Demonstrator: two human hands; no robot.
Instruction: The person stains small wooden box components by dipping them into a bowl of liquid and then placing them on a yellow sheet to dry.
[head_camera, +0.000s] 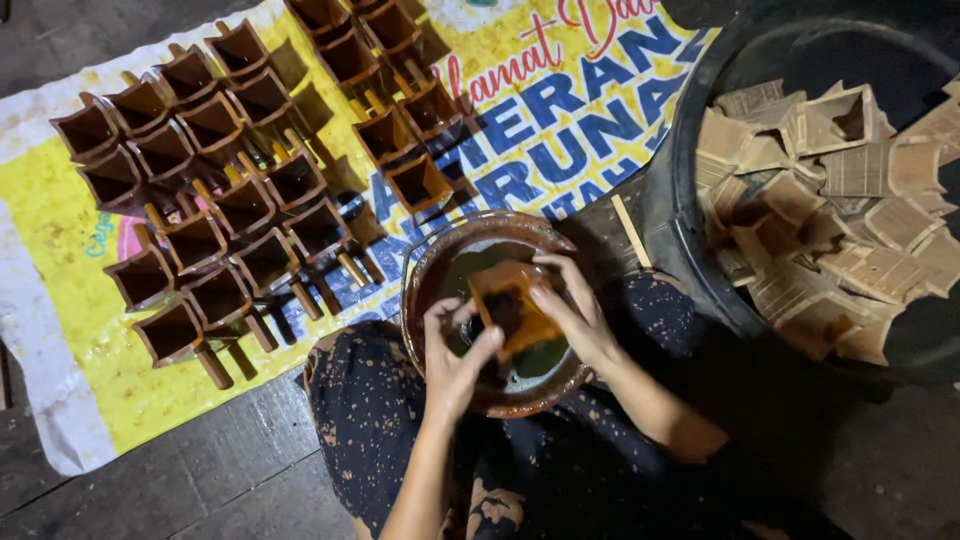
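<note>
**Two hands holding a square wooden scoop over a bowl of dark liquid**

Head view, looking down at a seated person's lap. The left hand and the right hand together grip one square wooden scoop, wet and orange-brown, its open mouth facing up. The left fingers curl against its near-left corner; the right fingers close over its far-right edge. The scoop sits directly above a round brown bowl that rests on the person's lap and holds dark greenish liquid. The lap is covered by dark cloth flecked with pale orange spots.

To the left, on a yellow printed banner spread over dark floorboards, stand rows of stained scoops of the same form, each a dark brown, square, tapering cup with a short stick handle, set close together with mouths upward. To the right, a large black tub touches the person's knee and is heaped with pale, unstained scoops lying at all angles. A loose wooden stick lies between bowl and tub.
</note>
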